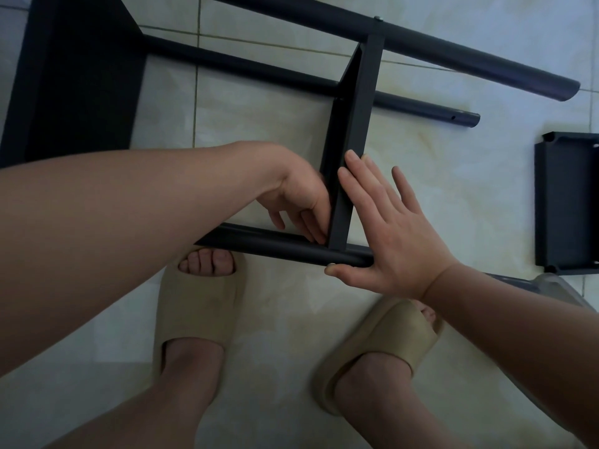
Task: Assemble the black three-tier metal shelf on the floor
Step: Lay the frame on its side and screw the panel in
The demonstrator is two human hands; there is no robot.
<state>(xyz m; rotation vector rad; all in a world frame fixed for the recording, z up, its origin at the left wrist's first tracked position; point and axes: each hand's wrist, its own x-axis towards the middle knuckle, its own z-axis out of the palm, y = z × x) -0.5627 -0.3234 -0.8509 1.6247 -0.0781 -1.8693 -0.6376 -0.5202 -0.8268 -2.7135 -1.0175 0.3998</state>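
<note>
R hand (389,234) flat on shelf tier (358,105), L hand (301,202) at corner.

Single head-worn wide-angle view, facing almost straight down, close above tiled floor (437,176); wearer's slippered feet (194,319) in lower half.

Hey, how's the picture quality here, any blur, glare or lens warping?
Head view: dim, bluish light, soft shadows, no hard glare on the tile floor; head view, wide-angle lens slightly bows the far pole; head view, right hand is sharp, the right slipper looks slightly smeared.
</note>
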